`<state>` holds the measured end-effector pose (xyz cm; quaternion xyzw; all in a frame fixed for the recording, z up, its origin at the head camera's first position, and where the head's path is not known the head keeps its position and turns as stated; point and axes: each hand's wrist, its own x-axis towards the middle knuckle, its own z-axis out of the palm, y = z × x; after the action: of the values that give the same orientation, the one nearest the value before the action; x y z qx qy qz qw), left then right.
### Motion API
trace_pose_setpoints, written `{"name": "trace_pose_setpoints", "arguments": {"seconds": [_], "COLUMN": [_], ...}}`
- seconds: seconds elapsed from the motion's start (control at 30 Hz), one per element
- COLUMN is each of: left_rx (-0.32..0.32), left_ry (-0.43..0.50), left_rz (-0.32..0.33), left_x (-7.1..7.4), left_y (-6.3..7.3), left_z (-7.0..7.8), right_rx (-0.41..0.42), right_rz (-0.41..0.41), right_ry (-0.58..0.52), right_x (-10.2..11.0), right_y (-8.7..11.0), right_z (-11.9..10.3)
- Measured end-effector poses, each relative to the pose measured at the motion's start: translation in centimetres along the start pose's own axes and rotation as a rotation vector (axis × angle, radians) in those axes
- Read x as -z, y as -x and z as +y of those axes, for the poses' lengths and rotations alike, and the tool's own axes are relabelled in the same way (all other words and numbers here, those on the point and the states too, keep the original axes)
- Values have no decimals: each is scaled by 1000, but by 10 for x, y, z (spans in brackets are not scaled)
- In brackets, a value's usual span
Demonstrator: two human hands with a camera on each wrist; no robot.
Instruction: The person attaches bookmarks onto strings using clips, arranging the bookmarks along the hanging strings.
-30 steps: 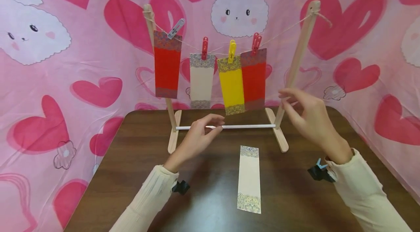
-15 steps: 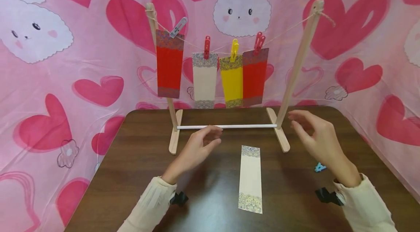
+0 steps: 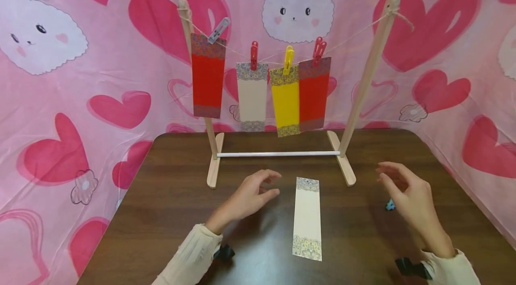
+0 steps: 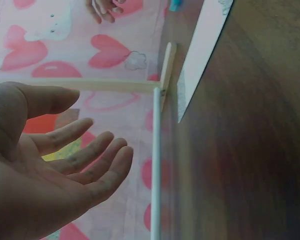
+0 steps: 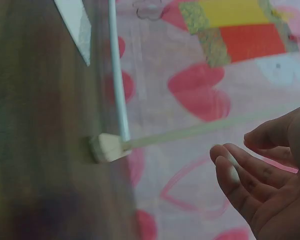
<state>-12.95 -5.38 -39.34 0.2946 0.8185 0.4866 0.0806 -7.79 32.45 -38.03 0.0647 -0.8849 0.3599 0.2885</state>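
Note:
My left hand (image 3: 247,197) hovers over the table left of a cream paper strip (image 3: 307,218) with lacy printed ends. In the left wrist view its fingers (image 4: 105,170) are loosely bent with nothing in them. My right hand (image 3: 411,195) is over the right side of the table, partly covering a small blue clothespin (image 3: 390,205). The right wrist view shows that hand's fingers (image 5: 250,175) relaxed and holding nothing. Four clothespins pin paper strips on a string: a red strip (image 3: 208,79), a cream strip (image 3: 252,97), a yellow strip (image 3: 286,101) and another red strip (image 3: 315,94).
A wooden stand carries the string between its left post (image 3: 186,25) and right post (image 3: 368,74). A white rod (image 3: 278,154) joins its feet low over the brown table (image 3: 173,204). Behind hangs a pink cloth (image 3: 101,61) with hearts and rabbits.
Both hands have come down and back from the hanging strips toward the table, the right one also moving rightward. The yellow and right red strips sway slightly.

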Motion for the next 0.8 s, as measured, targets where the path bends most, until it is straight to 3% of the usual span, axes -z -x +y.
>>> {"name": "trace_pose_setpoints", "arguments": {"seconds": [0.3,0.6,0.8], "left_rx": [10,23,1], "left_ry": [-81,-278,-445], "left_rz": [-123,-249,-218], "left_x": [-19,-43,-61], "left_y": [-13,-38,-51], "left_z": [-6,0,3], "right_rx": [-181,-434,-564], "right_rz": [40,3,-26], "right_ry": [-56,178,249], "right_x": [-5,4,6], "right_y": [27,37,43], "right_z": [37,55,67]}}
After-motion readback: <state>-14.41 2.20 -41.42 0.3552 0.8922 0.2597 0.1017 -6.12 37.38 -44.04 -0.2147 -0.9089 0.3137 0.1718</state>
